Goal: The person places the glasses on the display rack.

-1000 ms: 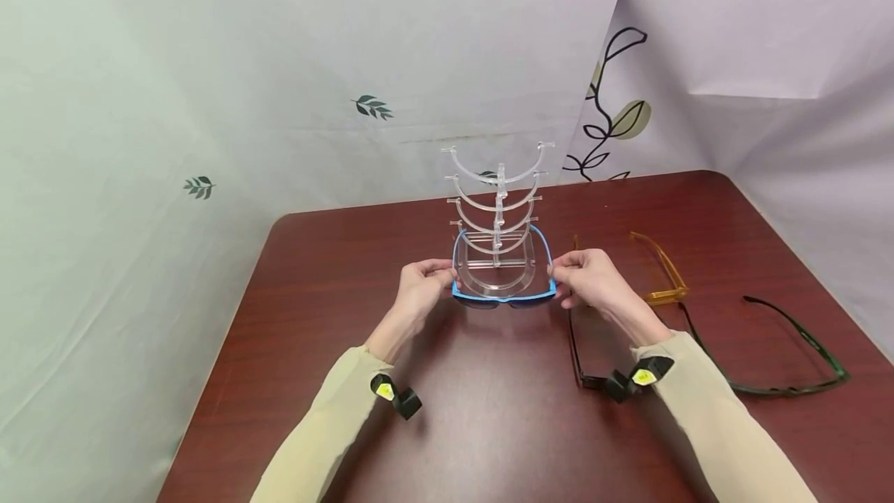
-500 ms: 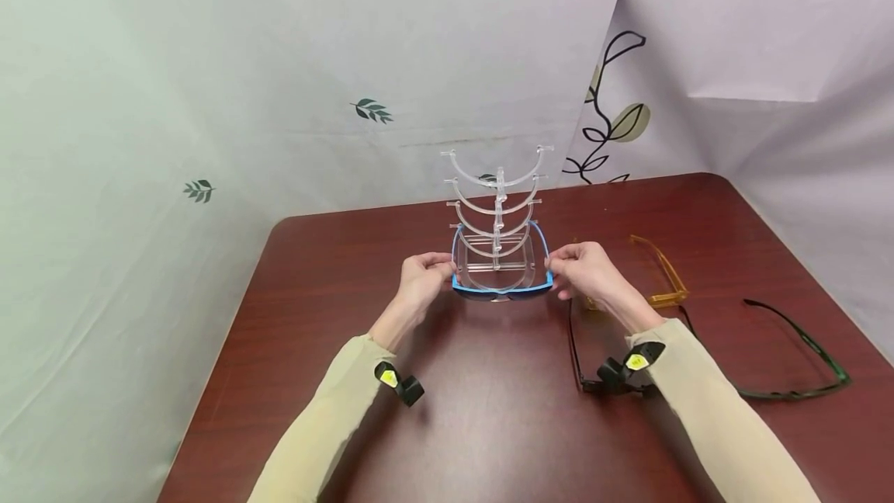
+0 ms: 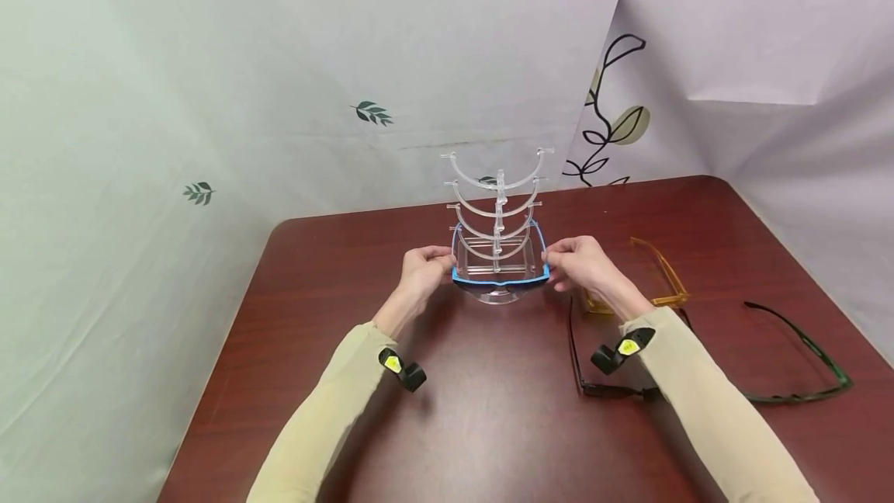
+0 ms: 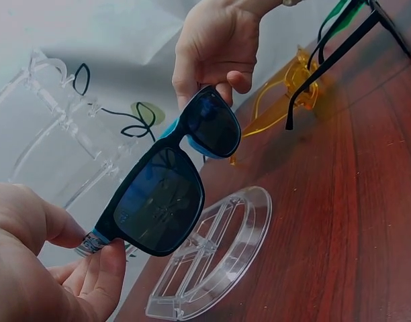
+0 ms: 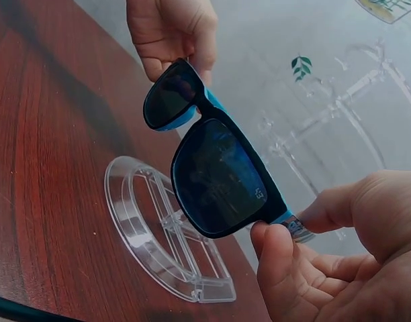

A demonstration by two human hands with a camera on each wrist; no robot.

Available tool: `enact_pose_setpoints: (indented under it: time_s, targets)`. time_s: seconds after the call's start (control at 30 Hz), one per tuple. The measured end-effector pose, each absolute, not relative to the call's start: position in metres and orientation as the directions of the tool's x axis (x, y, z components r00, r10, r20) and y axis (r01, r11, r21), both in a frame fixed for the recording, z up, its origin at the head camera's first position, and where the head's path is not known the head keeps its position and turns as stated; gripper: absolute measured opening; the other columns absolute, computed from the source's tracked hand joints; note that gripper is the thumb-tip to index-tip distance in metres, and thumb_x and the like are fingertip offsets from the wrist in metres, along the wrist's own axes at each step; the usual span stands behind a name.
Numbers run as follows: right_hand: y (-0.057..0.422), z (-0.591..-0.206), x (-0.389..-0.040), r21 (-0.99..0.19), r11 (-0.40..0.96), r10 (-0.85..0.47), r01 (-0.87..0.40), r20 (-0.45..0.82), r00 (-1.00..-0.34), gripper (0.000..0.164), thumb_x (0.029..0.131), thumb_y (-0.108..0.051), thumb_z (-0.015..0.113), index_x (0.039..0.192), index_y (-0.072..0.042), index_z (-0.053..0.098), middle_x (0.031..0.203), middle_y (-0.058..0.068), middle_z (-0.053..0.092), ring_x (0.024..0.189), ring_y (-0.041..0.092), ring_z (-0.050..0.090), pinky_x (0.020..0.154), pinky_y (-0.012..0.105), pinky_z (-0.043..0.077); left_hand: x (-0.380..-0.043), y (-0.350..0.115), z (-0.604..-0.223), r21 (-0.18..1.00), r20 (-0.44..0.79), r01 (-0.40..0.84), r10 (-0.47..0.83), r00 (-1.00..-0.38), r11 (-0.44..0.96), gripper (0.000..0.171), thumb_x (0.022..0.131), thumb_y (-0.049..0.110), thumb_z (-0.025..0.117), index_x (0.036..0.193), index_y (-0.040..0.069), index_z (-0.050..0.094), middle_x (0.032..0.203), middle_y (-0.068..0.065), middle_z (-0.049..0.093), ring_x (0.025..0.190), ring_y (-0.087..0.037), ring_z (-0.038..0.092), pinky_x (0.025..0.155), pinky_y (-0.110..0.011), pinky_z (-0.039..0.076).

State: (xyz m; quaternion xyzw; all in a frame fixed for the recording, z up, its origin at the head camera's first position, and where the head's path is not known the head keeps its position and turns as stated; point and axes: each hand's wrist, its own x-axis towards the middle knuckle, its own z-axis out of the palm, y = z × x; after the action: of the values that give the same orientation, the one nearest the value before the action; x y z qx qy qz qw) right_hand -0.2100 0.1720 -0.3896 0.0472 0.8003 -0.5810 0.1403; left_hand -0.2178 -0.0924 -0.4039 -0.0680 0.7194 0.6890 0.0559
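Observation:
Blue-and-black sunglasses (image 3: 500,283) are held level by both hands, lenses toward the wearer of the camera. My left hand (image 3: 423,274) pinches the left temple near its hinge, thumb and fingers on either side. On the other temple, my right hand (image 3: 585,262) has the same pinch. The temples reach back on both sides of a clear plastic eyewear stand (image 3: 499,217) with several curved tiers. In the left wrist view the stand's base (image 4: 262,215) sits on the table below the lenses. The temple tips are partly hidden behind the lower tiers.
Right of the stand lie yellow-framed glasses (image 3: 672,299), partly covered by the right hand. Black-framed glasses (image 3: 608,391) lie nearer, under the right forearm, with green-framed glasses (image 3: 796,397) farther right. A pale cloth wall (image 3: 314,99) rises behind the brown table (image 3: 482,425).
Both hands have moved the sunglasses slightly up and back toward the stand. The front of the base now shows beneath the lenses.

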Motion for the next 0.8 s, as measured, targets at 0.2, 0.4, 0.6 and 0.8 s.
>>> enact_pose_setpoints:
  time_s: [0.2,0.4,0.6,0.8]
  targets:
    - [0.171,-0.39,-0.215,-0.909,0.339,-0.072,0.243,-0.282,-0.957,0.029,0.101,-0.009,0.058,0.121,0.012,0.058,0.088,0.013,0.063,0.071,0.02,0.066,0.055,0.026,0.06,-0.225,-0.092,-0.405,0.984,-0.171,-0.172,-0.032,-0.985,0.035,0.026,0.092,-0.007,0.06,0.116,-0.017,0.061,0.097,-0.029,0.067,0.075,-0.024,0.066,0.072,-0.033,0.061]
    - [0.171,-0.393,-0.222,-0.916,0.316,-0.068,0.248,-0.283,-0.957,0.03,0.1,-0.008,0.058,0.121,0.013,0.058,0.083,0.011,0.063,0.072,0.022,0.067,0.054,0.025,0.059,-0.232,-0.093,-0.406,0.983,-0.175,-0.177,-0.034,-0.984,0.051,0.028,0.093,-0.005,0.061,0.118,-0.017,0.061,0.091,-0.021,0.068,0.072,-0.019,0.066,0.072,-0.032,0.061]
    - [0.171,-0.393,-0.227,-0.922,0.3,-0.071,0.243,-0.276,-0.959,0.029,0.101,-0.008,0.056,0.121,0.013,0.058,0.08,0.01,0.063,0.067,0.016,0.064,0.054,0.024,0.058,-0.238,-0.092,-0.407,0.985,-0.161,-0.162,-0.029,-0.987,0.06,0.029,0.093,-0.005,0.061,0.119,-0.017,0.06,0.093,-0.022,0.068,0.073,-0.017,0.066,0.071,-0.029,0.061]
    - [0.172,-0.393,-0.233,-0.922,0.298,-0.066,0.247,-0.278,-0.958,0.033,0.102,-0.01,0.055,0.125,0.014,0.057,0.083,0.01,0.062,0.069,0.016,0.063,0.056,0.024,0.059,-0.245,-0.092,-0.408,0.99,-0.135,-0.136,-0.028,-0.99,0.047,0.029,0.093,-0.006,0.061,0.119,-0.018,0.06,0.095,-0.026,0.068,0.072,-0.017,0.066,0.068,-0.027,0.06]
